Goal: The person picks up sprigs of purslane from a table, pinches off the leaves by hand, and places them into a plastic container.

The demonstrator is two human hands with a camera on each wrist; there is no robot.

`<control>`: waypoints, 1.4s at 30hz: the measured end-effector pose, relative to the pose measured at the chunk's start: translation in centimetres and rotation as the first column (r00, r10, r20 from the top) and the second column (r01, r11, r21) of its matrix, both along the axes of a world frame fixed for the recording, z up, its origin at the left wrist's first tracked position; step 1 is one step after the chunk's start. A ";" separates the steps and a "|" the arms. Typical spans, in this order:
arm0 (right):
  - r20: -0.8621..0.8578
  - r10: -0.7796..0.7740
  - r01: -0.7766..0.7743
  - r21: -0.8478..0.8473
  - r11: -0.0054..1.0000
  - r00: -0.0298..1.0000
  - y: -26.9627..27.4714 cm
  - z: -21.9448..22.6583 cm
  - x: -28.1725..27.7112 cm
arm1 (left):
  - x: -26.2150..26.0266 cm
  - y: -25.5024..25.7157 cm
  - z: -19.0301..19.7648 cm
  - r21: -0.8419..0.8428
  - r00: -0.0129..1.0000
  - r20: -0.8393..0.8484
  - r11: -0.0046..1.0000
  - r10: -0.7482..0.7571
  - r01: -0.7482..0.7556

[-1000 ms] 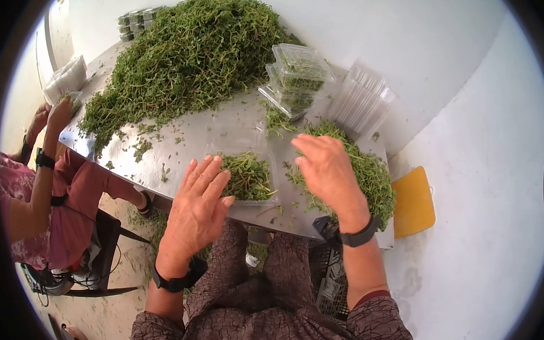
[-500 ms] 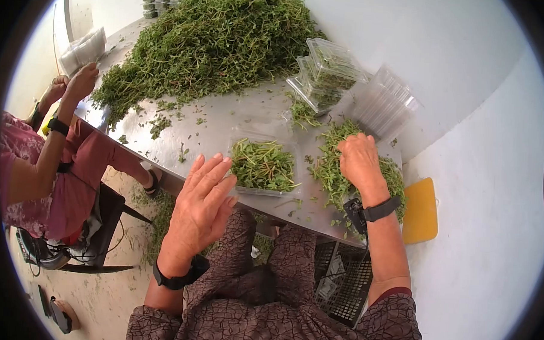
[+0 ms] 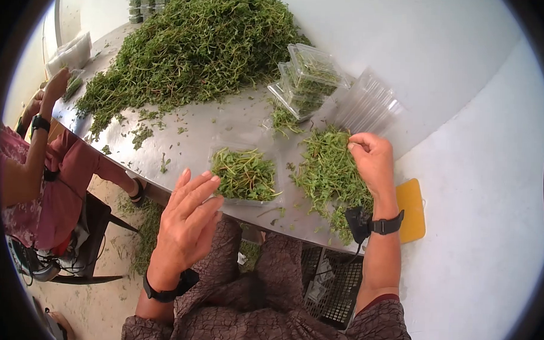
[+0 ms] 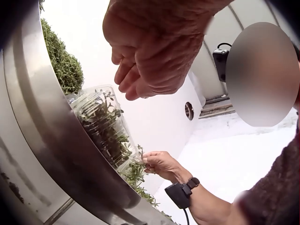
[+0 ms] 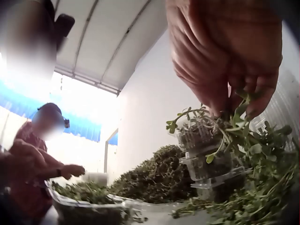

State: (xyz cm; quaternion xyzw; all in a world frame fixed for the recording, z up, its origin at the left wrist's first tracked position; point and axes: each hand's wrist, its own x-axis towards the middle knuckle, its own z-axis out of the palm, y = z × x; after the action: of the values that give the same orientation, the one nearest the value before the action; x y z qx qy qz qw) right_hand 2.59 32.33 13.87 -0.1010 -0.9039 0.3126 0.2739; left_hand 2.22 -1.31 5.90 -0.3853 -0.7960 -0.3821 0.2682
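My right hand (image 3: 373, 164) is over the right edge of the smaller heap of leafy green sprigs (image 3: 327, 169). In the right wrist view its thumb and fingertips pinch a leafy sprig (image 5: 229, 129), whose leaves spread below the fingers. My left hand (image 3: 189, 224) hovers at the left front corner of a clear plastic container (image 3: 256, 202), fingers relaxed, holding nothing. That container stands at the table's front edge, its lid folded back, filled with cut green stems (image 3: 245, 174).
A large mound of greens (image 3: 198, 53) covers the back of the metal table (image 3: 189, 146). Filled clear boxes (image 3: 308, 81) are stacked behind the small heap, beside nested empty containers (image 3: 370, 104). Another person (image 3: 50, 186) sits at the left. A yellow board (image 3: 409, 211) stands right of the table.
My right hand has moved from near the container rightward to the small heap and now pinches a sprig at its far side. The left hand stays beside the container. The view has shifted slightly.
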 end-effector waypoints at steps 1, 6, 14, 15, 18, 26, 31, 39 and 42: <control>0.018 0.007 -0.004 -0.160 0.987 1.000 0.0 0.1 0.1 | 0.0 0.1 0.3 0.002 1.000 -0.002 1.000 0.000 0.000; -0.167 0.012 -0.084 -0.432 0.898 0.986 0.8 0.6 0.4 | 0.3 0.9 1.4 0.072 0.993 0.016 0.990 -0.120 0.119; -0.279 0.094 -0.277 -0.740 0.613 0.956 0.1 0.5 1.9 | 1.3 3.6 2.6 0.359 0.870 0.251 0.875 -0.425 0.324; -0.281 0.100 -0.287 -0.776 0.561 0.955 0.0 0.2 1.9 | 1.3 4.2 2.6 0.439 0.818 0.310 0.836 -0.484 0.329; -0.302 0.098 -0.311 -0.819 0.482 0.948 0.0 -0.5 1.6 | 1.9 6.1 2.5 0.572 0.667 0.431 0.756 -0.607 0.318; -0.313 0.081 -0.314 -0.827 0.467 0.946 0.2 -0.5 1.5 | 2.2 7.2 1.7 0.590 0.479 0.560 0.731 -0.676 0.343; -0.338 0.163 -0.371 -0.886 0.279 0.927 -2.1 -1.0 3.2 | 2.5 8.2 1.7 0.705 0.347 0.548 0.644 -0.761 0.298; -0.328 0.174 -0.363 -0.901 0.236 0.928 -8.7 -1.7 5.5 | 3.2 8.9 2.2 0.848 0.127 0.515 0.525 -0.848 0.072; -0.334 0.237 -0.391 -0.882 0.261 0.912 -9.9 -2.6 6.0 | 3.0 8.8 1.6 0.871 0.089 0.489 0.491 -0.868 0.002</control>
State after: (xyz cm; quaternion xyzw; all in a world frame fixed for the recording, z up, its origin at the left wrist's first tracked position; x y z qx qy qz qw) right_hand 8.58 22.43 11.28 -0.0368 -0.5372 0.8278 0.1574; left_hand 5.26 7.52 7.51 -0.1951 -0.3902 -0.8552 -0.2799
